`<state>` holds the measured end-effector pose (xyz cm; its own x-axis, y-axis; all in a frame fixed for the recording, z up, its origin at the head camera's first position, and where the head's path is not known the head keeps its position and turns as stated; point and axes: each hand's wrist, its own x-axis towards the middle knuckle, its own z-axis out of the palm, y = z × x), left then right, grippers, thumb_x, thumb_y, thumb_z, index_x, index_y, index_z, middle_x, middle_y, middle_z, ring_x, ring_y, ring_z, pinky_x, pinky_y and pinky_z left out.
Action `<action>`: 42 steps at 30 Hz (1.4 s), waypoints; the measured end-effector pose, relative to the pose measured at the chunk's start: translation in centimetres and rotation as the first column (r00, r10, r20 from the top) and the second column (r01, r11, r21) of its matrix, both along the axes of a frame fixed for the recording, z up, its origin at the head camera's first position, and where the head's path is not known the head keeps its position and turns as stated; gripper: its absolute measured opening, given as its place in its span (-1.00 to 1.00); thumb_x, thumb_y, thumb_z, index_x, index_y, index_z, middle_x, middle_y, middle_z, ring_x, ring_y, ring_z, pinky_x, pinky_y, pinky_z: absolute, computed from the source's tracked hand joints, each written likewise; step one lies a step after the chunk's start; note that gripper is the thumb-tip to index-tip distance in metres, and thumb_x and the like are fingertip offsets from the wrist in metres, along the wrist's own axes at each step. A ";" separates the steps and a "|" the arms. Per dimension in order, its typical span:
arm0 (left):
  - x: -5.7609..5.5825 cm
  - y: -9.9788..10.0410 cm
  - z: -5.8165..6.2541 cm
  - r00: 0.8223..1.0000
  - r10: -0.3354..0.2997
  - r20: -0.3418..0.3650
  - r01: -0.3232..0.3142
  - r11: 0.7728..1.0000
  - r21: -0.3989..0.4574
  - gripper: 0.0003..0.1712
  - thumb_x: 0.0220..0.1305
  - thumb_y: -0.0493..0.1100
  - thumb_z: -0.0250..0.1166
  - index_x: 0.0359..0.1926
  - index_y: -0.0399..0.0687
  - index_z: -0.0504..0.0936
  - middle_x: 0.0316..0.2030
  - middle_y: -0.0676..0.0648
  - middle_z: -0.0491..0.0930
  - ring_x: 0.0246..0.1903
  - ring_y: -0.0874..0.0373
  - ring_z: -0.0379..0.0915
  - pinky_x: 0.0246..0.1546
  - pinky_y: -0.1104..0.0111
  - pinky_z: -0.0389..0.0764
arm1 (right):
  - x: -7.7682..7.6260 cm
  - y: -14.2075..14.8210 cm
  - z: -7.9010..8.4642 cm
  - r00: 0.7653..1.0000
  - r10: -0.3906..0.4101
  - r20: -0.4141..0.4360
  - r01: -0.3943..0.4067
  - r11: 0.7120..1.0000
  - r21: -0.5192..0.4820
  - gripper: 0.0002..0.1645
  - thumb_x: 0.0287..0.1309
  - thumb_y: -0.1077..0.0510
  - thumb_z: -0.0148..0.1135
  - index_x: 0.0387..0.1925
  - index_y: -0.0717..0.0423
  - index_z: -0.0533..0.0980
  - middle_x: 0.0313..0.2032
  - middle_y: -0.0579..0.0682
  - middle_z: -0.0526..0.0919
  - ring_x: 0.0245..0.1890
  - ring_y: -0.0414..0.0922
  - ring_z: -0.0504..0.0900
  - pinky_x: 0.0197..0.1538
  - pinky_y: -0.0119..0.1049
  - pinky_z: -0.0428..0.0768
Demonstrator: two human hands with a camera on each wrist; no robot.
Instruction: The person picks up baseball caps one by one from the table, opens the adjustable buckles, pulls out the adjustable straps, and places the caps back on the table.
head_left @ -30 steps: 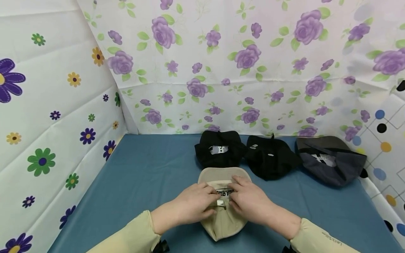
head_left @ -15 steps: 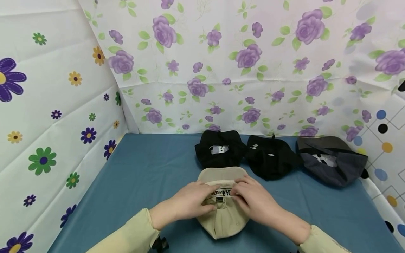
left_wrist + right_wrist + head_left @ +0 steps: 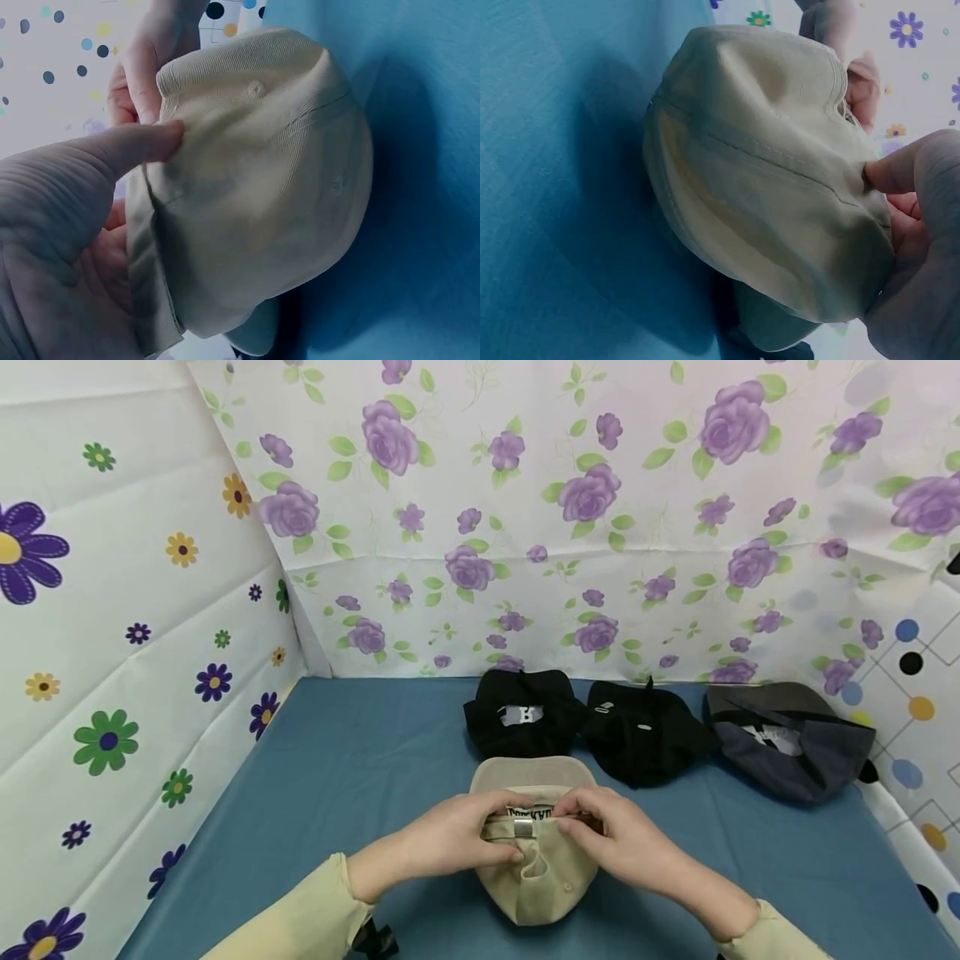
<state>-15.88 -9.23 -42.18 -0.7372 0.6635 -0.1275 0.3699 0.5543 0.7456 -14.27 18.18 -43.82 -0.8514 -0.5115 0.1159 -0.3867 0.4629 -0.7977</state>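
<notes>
A beige baseball cap [image 3: 543,893] lies on the blue cloth in the head view, brim away from me, its back strap and silver buckle [image 3: 523,828] towards me. My left hand [image 3: 442,835] pinches the rim on the left, thumb outside and fingers inside the cap. On the other side my right hand [image 3: 618,835] pinches the rim between thumb and fingers. In the left wrist view the left thumb [image 3: 154,141] presses on the cap's outside. The right wrist view shows the right thumb [image 3: 896,174] on the crown's edge. Dark lettering inside the cap is partly hidden by the fingers.
Behind the beige cap lie a black cap [image 3: 525,739], another black cap [image 3: 645,743] and a dark grey cap [image 3: 802,760] in a row. The blue cloth [image 3: 360,743] covers the table. A floral sheet [image 3: 525,527] hangs behind it.
Both hands have shifted their hold along the cap's back rim. The buckle and strap now stand higher and face me, and the back opening looks wider. The other caps have not moved.
</notes>
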 end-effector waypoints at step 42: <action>-1.2 -0.6 0.5 0.983 -0.042 0.181 0.004 0.979 0.202 -0.90 0.49 -0.04 0.27 -0.18 0.12 0.69 -0.52 0.12 0.43 -0.58 0.26 0.24 -0.49 0.41 0.31 | 0.0 -1.3 -0.1 0.916 -0.156 -0.370 0.217 0.967 0.131 -0.87 0.33 0.08 0.40 -0.15 -0.26 0.67 -0.26 -0.39 0.59 -0.18 -0.27 0.46 -0.09 -0.18 0.47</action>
